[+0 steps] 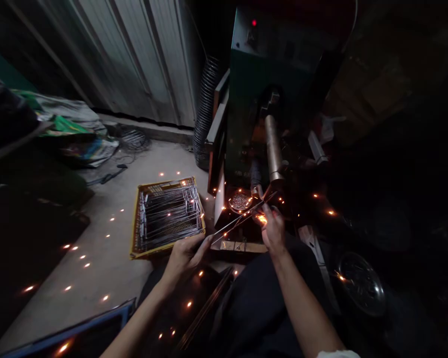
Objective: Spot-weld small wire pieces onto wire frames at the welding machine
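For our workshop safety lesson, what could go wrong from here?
Sparks fly beside the bare right hand, so its skin could be burned. That hand grips the thin rods near the machine's metal arm; a slip might bring the fingers against it. Sparks also show over the floor, and one might singe the crumpled sacks.

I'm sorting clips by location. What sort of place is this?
Probably a metalworking or welding workshop: glowing orange sparks fly near a green machine, and a yellow plastic crate holds thin metal wire pieces.

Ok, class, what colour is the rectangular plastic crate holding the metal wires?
The crate is yellow, clearest in head view.
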Action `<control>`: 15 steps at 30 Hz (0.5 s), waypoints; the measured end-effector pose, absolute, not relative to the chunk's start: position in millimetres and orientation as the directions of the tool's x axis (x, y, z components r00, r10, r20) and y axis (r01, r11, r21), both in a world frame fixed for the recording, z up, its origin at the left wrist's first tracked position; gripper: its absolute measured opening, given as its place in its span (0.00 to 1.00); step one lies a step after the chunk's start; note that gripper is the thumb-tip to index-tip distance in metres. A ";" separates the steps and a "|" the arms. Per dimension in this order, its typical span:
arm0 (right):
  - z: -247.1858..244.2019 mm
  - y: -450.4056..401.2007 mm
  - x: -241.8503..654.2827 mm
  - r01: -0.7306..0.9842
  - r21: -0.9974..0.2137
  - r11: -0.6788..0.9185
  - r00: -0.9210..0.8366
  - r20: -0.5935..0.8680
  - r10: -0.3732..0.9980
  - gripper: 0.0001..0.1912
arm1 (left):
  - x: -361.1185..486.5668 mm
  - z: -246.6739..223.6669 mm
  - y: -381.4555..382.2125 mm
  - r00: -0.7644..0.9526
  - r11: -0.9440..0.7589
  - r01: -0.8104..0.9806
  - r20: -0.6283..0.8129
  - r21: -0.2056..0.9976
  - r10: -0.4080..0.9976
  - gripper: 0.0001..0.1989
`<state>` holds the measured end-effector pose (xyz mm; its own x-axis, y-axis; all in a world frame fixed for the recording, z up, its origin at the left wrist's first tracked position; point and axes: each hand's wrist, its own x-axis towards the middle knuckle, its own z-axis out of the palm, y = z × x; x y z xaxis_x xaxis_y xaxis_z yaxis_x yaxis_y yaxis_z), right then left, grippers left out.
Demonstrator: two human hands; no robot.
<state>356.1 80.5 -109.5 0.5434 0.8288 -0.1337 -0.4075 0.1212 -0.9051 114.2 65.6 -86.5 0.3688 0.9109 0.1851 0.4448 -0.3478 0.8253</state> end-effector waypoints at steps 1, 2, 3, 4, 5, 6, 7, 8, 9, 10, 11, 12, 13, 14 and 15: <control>-110.7 80.4 359.6 -0.364 -0.923 0.126 0.556 -0.106 0.825 0.15 | 116.5 -87.5 67.3 0.367 -0.361 0.441 0.202 0.822 0.908 0.20; -111.5 80.5 363.4 -0.322 -0.937 0.134 0.571 -0.079 0.817 0.15 | 119.2 -88.7 69.2 0.360 -0.372 0.442 0.219 0.816 0.907 0.20; -111.9 80.8 367.3 -0.287 -0.948 0.140 0.584 -0.057 0.810 0.15 | 122.3 -89.9 71.3 0.351 -0.380 0.445 0.232 0.811 0.907 0.20; -111.7 81.4 371.0 -0.261 -0.955 0.143 0.594 -0.042 0.803 0.16 | 125.4 -91.1 73.4 0.343 -0.381 0.449 0.238 0.808 0.909 0.21; -111.1 82.1 374.3 -0.242 -0.960 0.143 0.601 -0.033 0.798 0.16 | 128.2 -92.0 75.5 0.338 -0.377 0.454 0.235 0.807 0.911 0.21; -110.3 82.9 377.0 -0.231 -0.963 0.140 0.605 -0.029 0.795 0.17 | 130.5 -92.6 77.5 0.336 -0.370 0.459 0.228 0.808 0.914 0.21; -109.3 83.8 379.1 -0.224 -0.965 0.137 0.608 -0.029 0.793 0.17 | 132.2 -93.0 79.4 0.337 -0.362 0.463 0.218 0.809 0.916 0.22; -108.3 84.7 380.5 -0.222 -0.966 0.134 0.608 -0.030 0.793 0.18 | 133.3 -93.0 81.2 0.339 -0.356 0.466 0.208 0.810 0.918 0.22; -107.4 85.6 381.3 -0.223 -0.966 0.134 0.609 -0.030 0.792 0.18 | 133.9 -92.7 82.9 0.341 -0.350 0.467 0.199 0.812 0.919 0.22; -106.8 86.8 381.7 -0.227 -0.964 0.137 0.609 -0.031 0.793 0.19 | 134.1 -92.1 84.6 0.340 -0.346 0.467 0.196 0.814 0.920 0.23; -106.3 88.1 381.8 -0.234 -0.962 0.137 0.606 -0.034 0.794 0.19 | 134.1 -91.2 86.3 0.335 -0.346 0.465 0.199 0.815 0.921 0.22; -106.1 89.7 381.6 -0.245 -0.960 0.135 0.602 -0.041 0.798 0.19 | 134.1 -90.0 87.9 0.330 -0.347 0.464 0.205 0.815 0.921 0.22; -106.1 91.2 381.4 -0.259 -0.957 0.129 0.593 -0.052 0.803 0.19 | 134.0 -88.7 89.5 0.327 -0.349 0.464 0.209 0.814 0.922 0.22; -106.1 92.6 381.2 -0.276 -0.953 0.121 0.581 -0.065 0.812 0.20 | 133.9 -87.5 91.0 0.328 -0.348 0.466 0.206 0.814 0.922 0.22; -106.1 93.5 380.9 -0.289 -0.950 0.116 0.566 -0.072 0.821 0.19 | 133.5 -86.5 92.3 0.333 -0.342 0.469 0.196 0.814 0.922 0.22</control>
<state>380.9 93.5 -106.1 0.5663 0.8210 -0.0722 -0.2888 0.1156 -0.9504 133.5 92.3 -86.5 0.3333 0.9223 0.1957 0.4687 -0.3422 0.8144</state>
